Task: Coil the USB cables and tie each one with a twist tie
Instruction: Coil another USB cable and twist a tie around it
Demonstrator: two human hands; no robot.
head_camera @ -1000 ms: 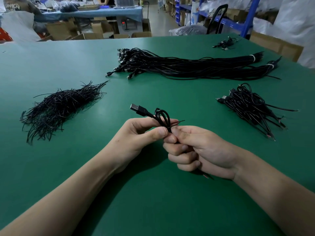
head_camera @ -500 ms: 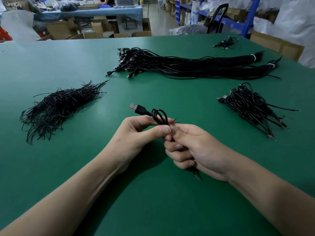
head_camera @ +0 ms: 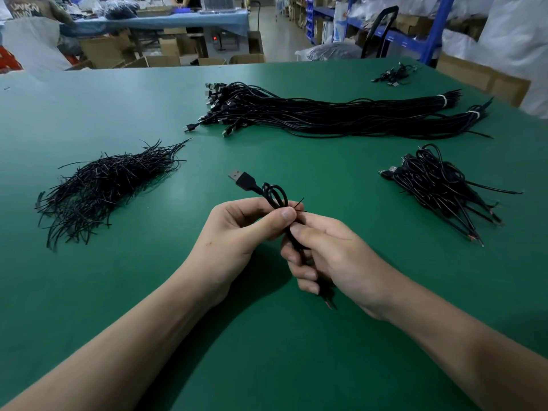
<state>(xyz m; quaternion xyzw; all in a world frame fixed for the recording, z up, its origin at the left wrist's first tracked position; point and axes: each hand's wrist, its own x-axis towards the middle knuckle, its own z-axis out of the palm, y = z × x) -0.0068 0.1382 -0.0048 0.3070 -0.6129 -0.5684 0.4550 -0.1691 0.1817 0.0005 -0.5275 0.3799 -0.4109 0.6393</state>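
Note:
A coiled black USB cable (head_camera: 274,194) is held above the green table (head_camera: 267,351), its plug (head_camera: 240,178) pointing up and left. My left hand (head_camera: 237,235) pinches the coil between thumb and fingers. My right hand (head_camera: 323,256) grips the coil's lower part, whose ends stick out below the fingers. Thin ends of a black twist tie (head_camera: 299,203) poke out at the pinch point. A heap of loose twist ties (head_camera: 103,185) lies to the left. A long bundle of uncoiled cables (head_camera: 326,114) lies across the far middle. Coiled, tied cables (head_camera: 439,185) are piled at the right.
A small clump of cables (head_camera: 393,74) sits near the table's far right edge. Beyond the table stand cardboard boxes (head_camera: 166,48), a blue-covered bench (head_camera: 166,19) and blue shelving (head_camera: 415,31). A person in a printed top (head_camera: 29,10) is at the far left.
Both hands have shifted slightly with the coil. My right hand has turned a little, and the cable's ends below it swung leftward. The twist tie ends look shorter.

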